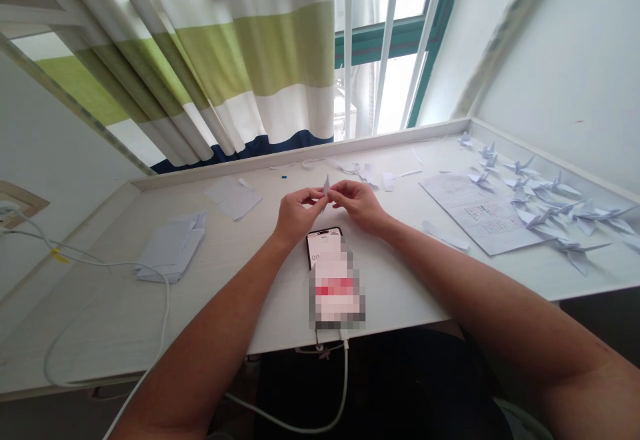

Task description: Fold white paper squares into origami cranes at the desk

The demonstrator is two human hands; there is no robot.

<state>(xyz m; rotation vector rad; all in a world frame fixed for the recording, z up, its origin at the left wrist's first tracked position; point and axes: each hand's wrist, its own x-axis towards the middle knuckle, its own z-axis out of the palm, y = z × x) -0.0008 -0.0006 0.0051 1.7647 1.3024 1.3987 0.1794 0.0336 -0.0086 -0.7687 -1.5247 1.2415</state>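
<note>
Between my two hands, just above the table, is a small piece of folded white paper [327, 185] with a pointed tip sticking up. My left hand [302, 212] pinches it from the left with thumb and fingers. From the right, my right hand [356, 200] has its fingertips closed on the same paper. The paper's lower part is mostly hidden by the fingers. Right below my hands lies a phone [333, 267] with a lit screen, part of it blurred out. Several folded paper cranes [537, 183] stand on the right side of the table.
A printed sheet [480, 212] lies under some cranes. Stacked white paper [173, 247] and loose sheets [233, 197] are on the left. Paper scraps [365, 175] lie behind my hands. A white cable [167, 300] crosses the left side; another [346, 373] hangs from the phone. A curtain [250, 47] hangs behind.
</note>
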